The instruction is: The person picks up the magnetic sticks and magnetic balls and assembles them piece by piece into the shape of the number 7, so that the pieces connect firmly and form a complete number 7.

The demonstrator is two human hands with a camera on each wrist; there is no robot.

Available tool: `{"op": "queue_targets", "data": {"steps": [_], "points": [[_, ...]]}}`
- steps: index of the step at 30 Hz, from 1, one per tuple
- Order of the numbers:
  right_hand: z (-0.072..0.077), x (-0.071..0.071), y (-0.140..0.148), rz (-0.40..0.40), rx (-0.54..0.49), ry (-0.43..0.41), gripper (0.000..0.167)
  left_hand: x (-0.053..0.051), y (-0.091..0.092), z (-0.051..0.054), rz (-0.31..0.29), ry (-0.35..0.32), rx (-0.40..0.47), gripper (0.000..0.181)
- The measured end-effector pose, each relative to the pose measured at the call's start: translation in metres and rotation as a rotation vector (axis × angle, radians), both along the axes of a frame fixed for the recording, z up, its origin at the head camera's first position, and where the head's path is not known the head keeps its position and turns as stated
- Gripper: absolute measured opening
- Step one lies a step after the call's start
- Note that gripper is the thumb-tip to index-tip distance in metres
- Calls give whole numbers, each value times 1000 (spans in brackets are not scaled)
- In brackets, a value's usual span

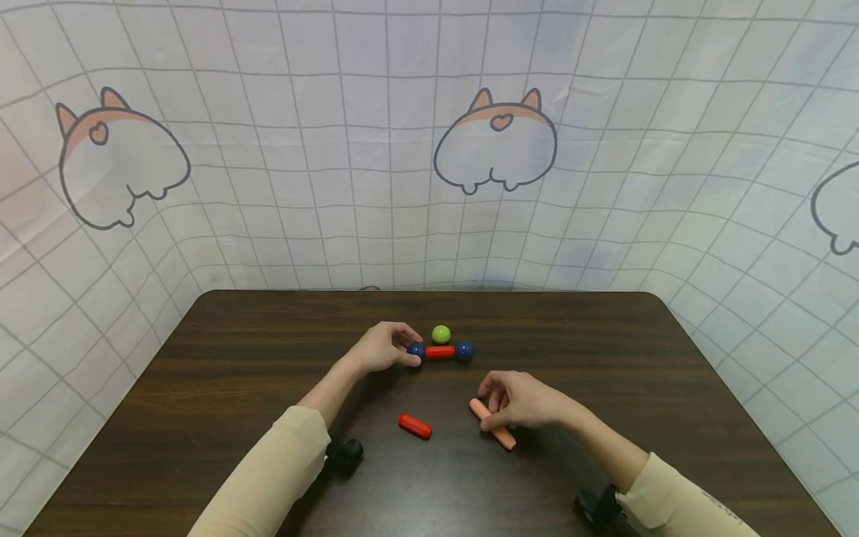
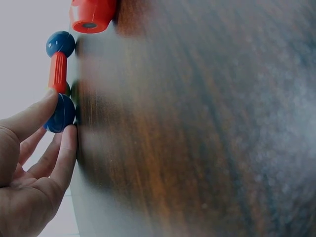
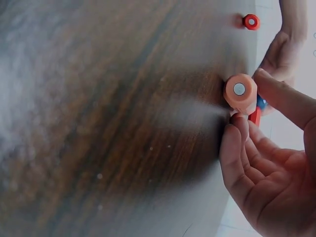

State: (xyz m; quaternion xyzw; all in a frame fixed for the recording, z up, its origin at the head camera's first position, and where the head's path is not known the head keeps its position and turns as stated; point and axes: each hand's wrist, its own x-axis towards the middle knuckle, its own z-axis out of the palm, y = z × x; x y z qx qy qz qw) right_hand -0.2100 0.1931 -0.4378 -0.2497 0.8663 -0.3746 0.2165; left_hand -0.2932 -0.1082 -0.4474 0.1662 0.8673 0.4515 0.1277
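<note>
With thumb and fingertips, my left hand [image 1: 382, 348] pinches the left blue ball [image 2: 62, 114]. That ball sits at one end of a red rod [image 1: 440, 351], and a second blue ball [image 1: 464, 350] is at the other end, all in a line. Just behind the rod lies a green ball [image 1: 441, 334]. Nearer me, my right hand [image 1: 526, 400] holds an orange rod [image 1: 506, 440] between thumb and fingers, low at the tabletop. A silvery disc shows in the rod's end in the right wrist view. Between the hands and closer to me lies another red rod [image 1: 414, 426], untouched.
Everything lies on a dark wood-grain table [image 1: 268, 313]. Behind it and at both sides hangs a white grid-patterned cloth [image 1: 302, 149] with cartoon drawings. Black devices are strapped at the left wrist [image 1: 344, 453] and the right wrist [image 1: 596, 507].
</note>
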Motion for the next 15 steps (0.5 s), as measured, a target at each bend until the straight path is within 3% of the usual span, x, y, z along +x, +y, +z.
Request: {"op": "queue_targets", "data": {"steps": [7, 15], "points": [[-1, 0, -1, -6, 5, 1, 38, -1, -1, -1, -2, 3, 3, 29], [3, 2, -4, -14, 31, -15, 25, -1, -1, -2, 0, 9, 5, 29]]}}
